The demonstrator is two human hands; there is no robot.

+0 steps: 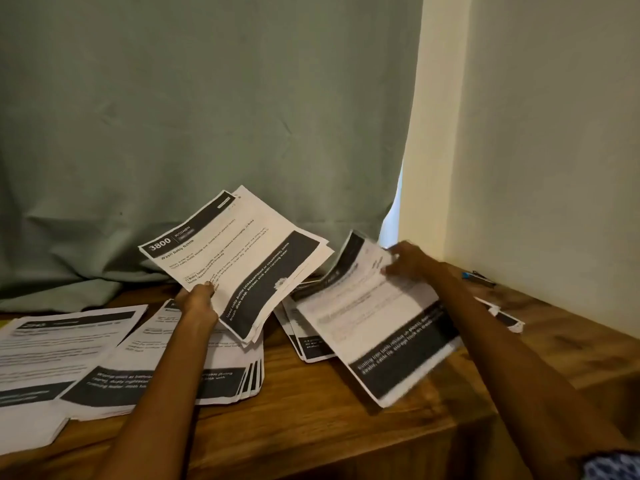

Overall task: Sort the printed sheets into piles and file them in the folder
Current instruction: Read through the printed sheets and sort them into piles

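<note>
I see a dim, soft picture; daylight leaks through the curtain (207,133) gap, and the right-hand sheet (377,327) is motion-blurred.

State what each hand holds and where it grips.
Left hand grips a stack of sheets at its lower left edge; right hand grips a blurred sheet at its top edge.

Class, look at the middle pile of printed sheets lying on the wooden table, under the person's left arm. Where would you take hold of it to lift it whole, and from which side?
Probably grip the middle pile at its fanned right edge, coming in from the right over bare table. There the sheets step apart and overhang slightly, so fingers could slide beneath. The left hand, holding a sheaf, crosses its far end, and another pile crowds its left.
</note>
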